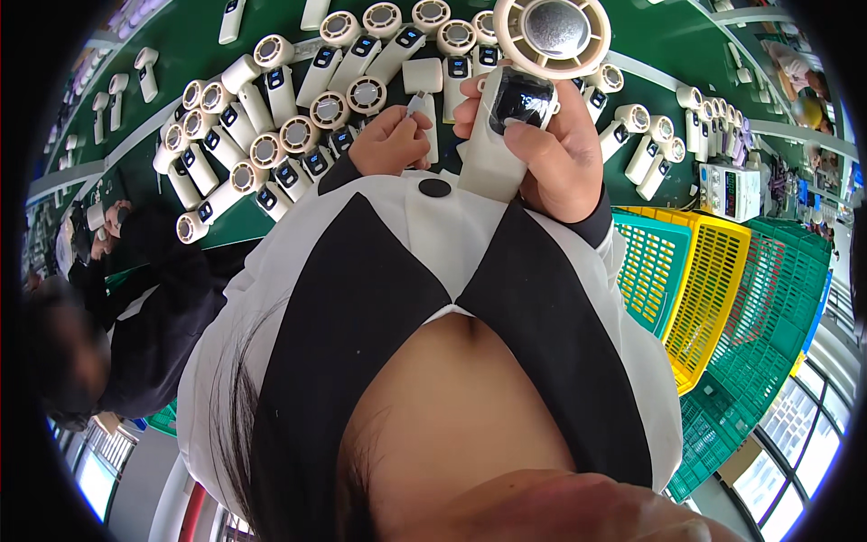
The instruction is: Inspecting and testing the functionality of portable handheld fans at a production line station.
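Observation:
My right hand [562, 161] is wrapped round the cream handle of a handheld fan [492, 149]. Its thumb lies by the lit black display, and the round head with a silver centre points up and away from me. To the left, my left hand [390, 143] is closed, pinching a small pale grey plug-like piece [415, 104] between thumb and forefinger; its exact kind is too small to make out. Just beyond that hand, another cream fan [424, 77] lies on the green table [298, 20].
Many similar fans [298, 134] lie in rows on the left, and more fans [646, 149] on the right. A white box-shaped instrument [730, 191] stands at the right edge. Yellow crates [709, 298] and green crates [759, 334] are stacked beside me. A dark-clothed person [172, 307] sits at left.

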